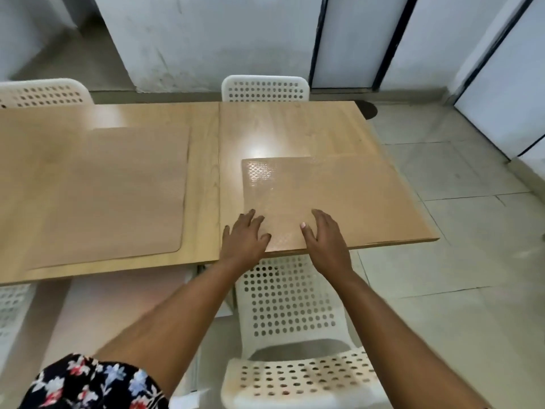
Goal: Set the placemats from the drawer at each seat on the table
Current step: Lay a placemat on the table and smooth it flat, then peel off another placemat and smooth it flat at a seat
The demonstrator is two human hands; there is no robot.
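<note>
A tan, textured placemat (339,196) lies flat on the right half of the wooden table (289,128), its near edge at the table's front edge. My left hand (244,237) rests spread at the mat's near left corner. My right hand (324,234) lies flat on the mat's near edge, fingers apart. A second, larger tan placemat (118,190) lies on the table's left half, with no hand near it. Both hands hold nothing.
A white perforated chair (292,326) stands right below my hands, tucked partly under the table. Another white chair (265,88) is at the far side, a third (44,93) at far left. Tiled floor (457,261) lies to the right.
</note>
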